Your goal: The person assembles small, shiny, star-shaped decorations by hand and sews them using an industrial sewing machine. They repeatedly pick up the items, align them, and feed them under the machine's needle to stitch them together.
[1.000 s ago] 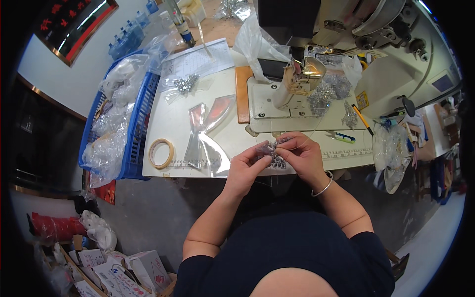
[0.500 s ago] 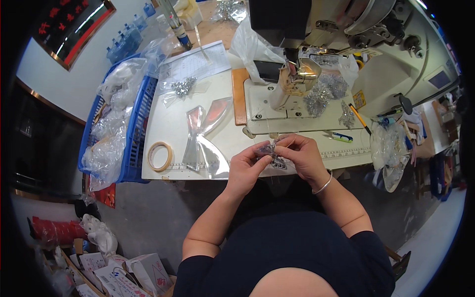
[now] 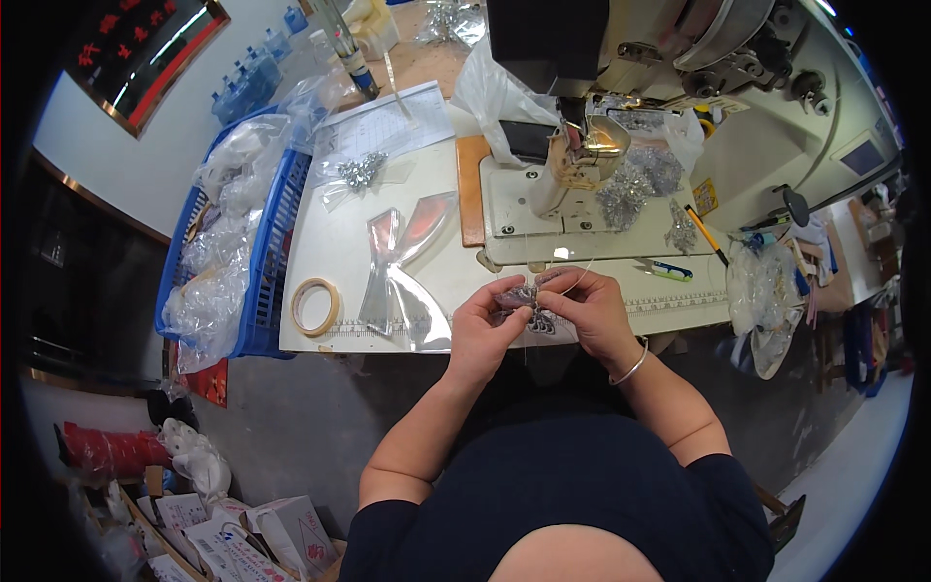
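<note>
At the table's front edge, both of my hands pinch a small silvery-grey decorated piece (image 3: 540,324) that looks like a bow. My left hand (image 3: 480,335) is closed on its left side, thumb and fingertips together. My right hand (image 3: 599,315), a bangle at its wrist, grips the upper right side. A thin pale thread (image 3: 582,281) runs by the right fingers. Much of the piece is hidden under my fingers. Left of my hands lie shiny silver bow-shaped cut pieces (image 3: 412,315). Small snips with a green and blue handle (image 3: 671,272) lie to the right.
A sewing machine (image 3: 553,194) stands just beyond my hands, with silver tinsel-like clusters (image 3: 626,199) beside it. A tape roll (image 3: 315,307) sits on the left of the table. Past it is a blue basket (image 3: 260,281) full of clear plastic. An orange pen (image 3: 706,233) lies at right.
My hands stay almost in place, with the right fingers shifting slightly on the silvery piece. A curve of pale thread now shows above the right hand.
</note>
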The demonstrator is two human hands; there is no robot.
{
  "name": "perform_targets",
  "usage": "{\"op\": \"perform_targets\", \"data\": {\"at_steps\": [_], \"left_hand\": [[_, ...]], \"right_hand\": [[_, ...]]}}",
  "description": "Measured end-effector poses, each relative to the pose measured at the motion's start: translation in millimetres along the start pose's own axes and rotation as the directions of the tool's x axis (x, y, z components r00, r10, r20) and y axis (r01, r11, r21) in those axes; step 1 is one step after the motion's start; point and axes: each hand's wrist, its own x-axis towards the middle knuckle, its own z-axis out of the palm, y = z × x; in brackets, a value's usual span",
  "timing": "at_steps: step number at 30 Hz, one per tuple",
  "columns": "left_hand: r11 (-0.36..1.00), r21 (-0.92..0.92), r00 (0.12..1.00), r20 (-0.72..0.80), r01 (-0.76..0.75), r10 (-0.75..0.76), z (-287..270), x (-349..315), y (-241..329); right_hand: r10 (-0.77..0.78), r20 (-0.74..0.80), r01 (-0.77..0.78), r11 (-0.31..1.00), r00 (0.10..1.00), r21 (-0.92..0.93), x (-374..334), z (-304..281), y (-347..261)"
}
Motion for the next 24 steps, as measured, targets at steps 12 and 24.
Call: {"op": "perform_targets", "data": {"at_steps": [12,24], "left_hand": [[0.995,0.048,0.997,-0.015,0.082,-0.081,-3.5,2.6,7.6],[0.989,0.121,0.993,0.066,0.085,-0.093,-3.5,-1.8,17.1]], "right_hand": [[-0.204,-0.184,0.121,0.915,0.962,-0.384,-1.3,-9.9,-6.2],[-0.123,0.579,0.590,0.248,0.806,-0.768,20.2,-15.8,-58.6]]}}
